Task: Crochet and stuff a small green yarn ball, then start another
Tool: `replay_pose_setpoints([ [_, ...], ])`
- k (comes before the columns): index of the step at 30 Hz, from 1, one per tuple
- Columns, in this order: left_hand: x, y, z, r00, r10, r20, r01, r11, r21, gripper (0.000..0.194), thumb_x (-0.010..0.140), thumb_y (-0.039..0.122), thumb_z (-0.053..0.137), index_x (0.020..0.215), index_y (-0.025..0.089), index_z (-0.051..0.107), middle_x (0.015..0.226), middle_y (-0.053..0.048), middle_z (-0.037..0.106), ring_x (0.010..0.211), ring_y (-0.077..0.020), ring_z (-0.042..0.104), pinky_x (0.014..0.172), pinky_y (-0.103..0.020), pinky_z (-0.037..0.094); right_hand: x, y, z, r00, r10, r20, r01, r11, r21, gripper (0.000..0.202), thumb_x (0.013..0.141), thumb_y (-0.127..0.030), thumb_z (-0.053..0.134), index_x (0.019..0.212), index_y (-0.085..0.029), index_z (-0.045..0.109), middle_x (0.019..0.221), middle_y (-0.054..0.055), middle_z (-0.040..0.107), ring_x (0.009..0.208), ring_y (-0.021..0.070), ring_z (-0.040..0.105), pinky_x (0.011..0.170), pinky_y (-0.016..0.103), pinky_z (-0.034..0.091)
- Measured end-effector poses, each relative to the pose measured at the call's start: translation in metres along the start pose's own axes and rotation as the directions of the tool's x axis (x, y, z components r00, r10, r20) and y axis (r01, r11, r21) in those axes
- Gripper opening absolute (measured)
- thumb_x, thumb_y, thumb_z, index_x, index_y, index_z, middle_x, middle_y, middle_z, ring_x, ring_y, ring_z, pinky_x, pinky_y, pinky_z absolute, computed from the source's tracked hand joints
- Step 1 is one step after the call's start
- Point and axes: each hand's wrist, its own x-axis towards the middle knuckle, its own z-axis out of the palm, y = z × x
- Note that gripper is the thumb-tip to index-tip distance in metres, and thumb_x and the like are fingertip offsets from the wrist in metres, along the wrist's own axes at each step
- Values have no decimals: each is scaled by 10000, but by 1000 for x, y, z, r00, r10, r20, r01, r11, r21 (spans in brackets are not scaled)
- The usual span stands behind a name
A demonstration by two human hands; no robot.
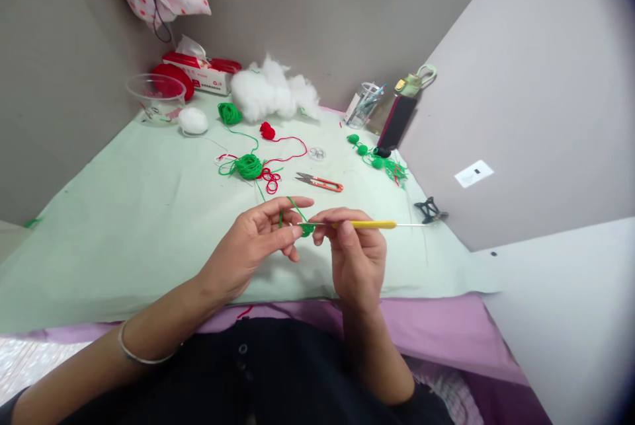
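Head view: the left hand (258, 240) pinches a small green crochet piece (307, 229), barely begun, while the right hand (354, 250) grips a yellow-handled hook (367, 225); several finished green balls (364, 149) lie beyond.

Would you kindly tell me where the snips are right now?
The snips lie on the green cloth near the middle, just beyond both hands, right of the green yarn.
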Motion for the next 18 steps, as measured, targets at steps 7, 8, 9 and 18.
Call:
replay_pose_setpoints([
  [7, -1, -2, -3, 999, 41, 22, -42, 999, 28, 283, 875, 244, 753, 1158, 242, 759, 867, 29, 563, 689, -61, 601, 644, -181, 562, -6, -8, 2, 998, -56, -9, 55, 992, -110, 206, 1038, -233, 511, 1039, -237, 718, 967, 34, 767, 723, 140, 710, 665, 311, 593],
  [8, -1, -3, -3, 999, 49, 9, -49, 998, 42, 285, 877, 242, 751, 1162, 244, 754, 861, 32, 568, 694, -61, 607, 652, -178, 562, -7, -8, 3, 995, -103, -5, 101, 979, -178, 216, 1038, -215, 503, 1058, -239, 717, 972, 35, 759, 731, 143, 710, 671, 319, 594],
  [9, -1, -3, -3, 998, 56, -5, -56, 997, 62, 292, 876, 241, 753, 1167, 247, 749, 858, 34, 574, 702, -62, 615, 663, -176, 563, -8, -9, 3, 988, -153, 7, 150, 957, -249, 231, 1037, -194, 493, 1080, -241, 715, 981, 38, 752, 744, 147, 710, 677, 327, 595],
  [18, -6, -8, 4, 965, 217, -146, -153, 922, 356, 322, 865, 224, 757, 1186, 238, 731, 827, 37, 611, 654, -63, 613, 662, -198, 520, -10, -9, 1, 893, -381, 237, 448, 714, -539, 318, 993, -59, 463, 1193, -231, 641, 1012, 65, 733, 914, 191, 726, 745, 369, 621],
])
